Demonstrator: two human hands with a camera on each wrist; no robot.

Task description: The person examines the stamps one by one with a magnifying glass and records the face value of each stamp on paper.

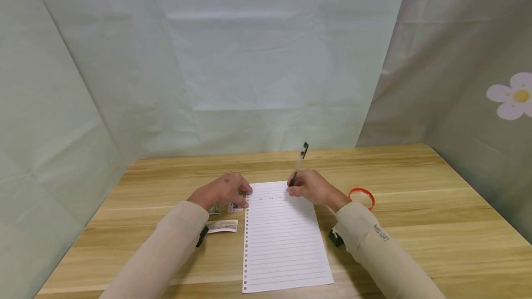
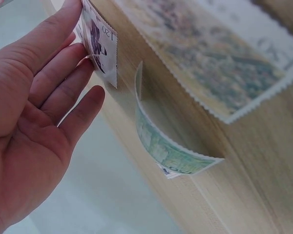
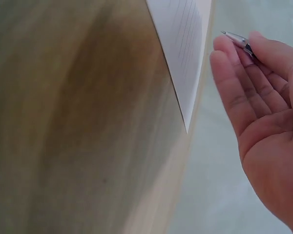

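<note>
A lined loose-leaf sheet lies on the wooden table in front of me. My right hand grips a black pen with its tip on the top line, where a few faint marks show. In the right wrist view the pen tip pokes out past the curled fingers, beside the sheet's corner. My left hand rests at the sheet's top left corner. Its straight fingers touch a small purple stamp. A curled green stamp lies close by.
A larger stamp lies left of the sheet, by my left sleeve. An orange wristband sits on the table right of my right hand. Pale cloth walls enclose the table on three sides.
</note>
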